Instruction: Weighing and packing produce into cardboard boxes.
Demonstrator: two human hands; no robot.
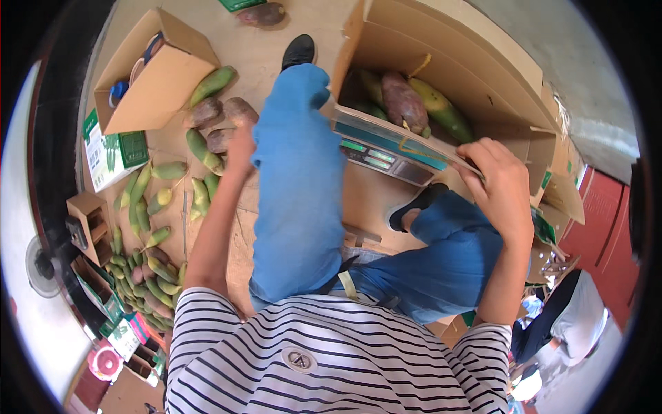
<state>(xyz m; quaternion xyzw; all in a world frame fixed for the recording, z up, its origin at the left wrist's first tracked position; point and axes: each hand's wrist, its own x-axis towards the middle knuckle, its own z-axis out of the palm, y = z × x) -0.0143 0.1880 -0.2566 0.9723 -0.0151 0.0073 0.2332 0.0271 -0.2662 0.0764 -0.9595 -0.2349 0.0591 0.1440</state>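
- Plainly, the right hand (pixel 498 169) has its grip clamped on the near edge of a large carton (pixel 476 65), thumb to one side and fingers curled over the other.
- The carton is plain brown cardboard, stiff and flat-walled, open toward the top, with creased folds and loose flaps.
- Inside it lies a stout purple-brown fruit (pixel 403 103), blunt and mottled, beside a long, smooth green fruit (pixel 441 110) with yellowish patches; more green ones sit in the shadow.
- A thin yellow cord (pixel 419 65) rises in a short curve behind them.
- Just at the carton's near side is a scale (pixel 386 165), with a hard metallic face and small rectangular lit displays.
- The left hand (pixel 241 146) is blurred and partly behind the blue trouser leg (pixel 296 186); I cannot tell whether its grip is apart or together.
- Right by it lie rough-skinned, rounded brown fruits (pixel 205 112), among glossy, tapering green ones (pixel 214 83) on the tan floor (pixel 324 21).
- Beyond these, a tilted brown box (pixel 162 90) with sharp corners stands against a printed green-and-white carton (pixel 110 152).
- Farther down on the left, a dense heap (pixel 148 283) gathers slender, curved green fruits, with a few brownish ones between.
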